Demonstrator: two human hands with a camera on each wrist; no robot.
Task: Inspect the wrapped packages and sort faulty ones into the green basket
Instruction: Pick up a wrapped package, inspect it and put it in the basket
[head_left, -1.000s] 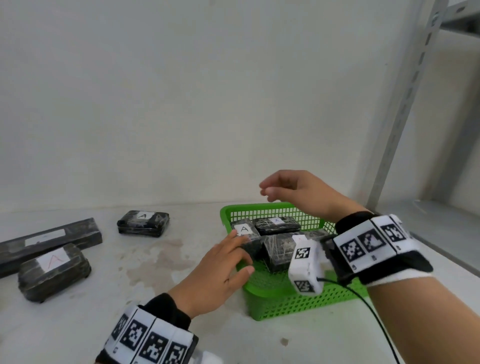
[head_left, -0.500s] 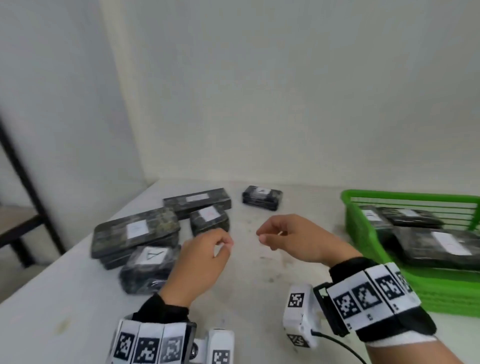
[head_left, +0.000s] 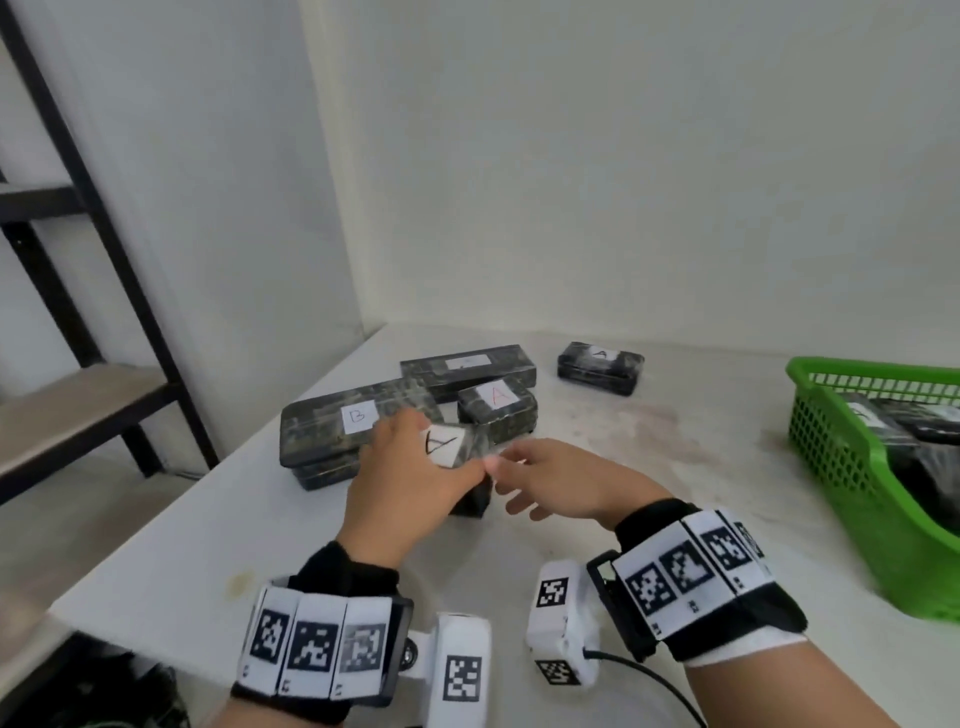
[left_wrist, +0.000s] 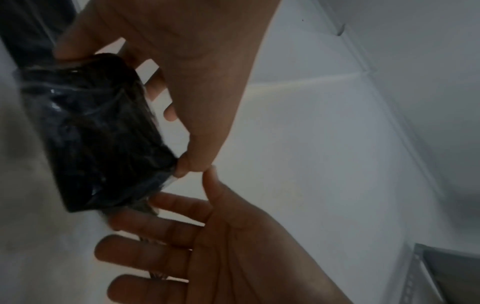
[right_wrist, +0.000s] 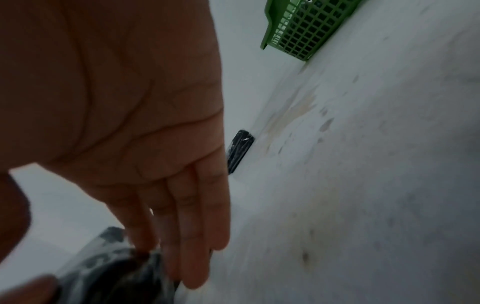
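Left hand (head_left: 400, 483) pinches the small black film-wrapped package (head_left: 457, 447) tilted up off the table; right hand (head_left: 561, 483), fingers spread, touches its near end, green mesh basket (head_left: 852, 467) well right.

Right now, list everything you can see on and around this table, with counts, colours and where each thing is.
Held package: one, black, label A, lifted at table centre.
Small packages: two, black, behind the hands.
Long packages: two, black, far left of the table.
Basket: one, green, right edge, dark packages inside.
Table: one, white, stained.
Shelf: one, black frame, left.
Left hand: grips the held package.
Right hand: fingers straight, touching its end.
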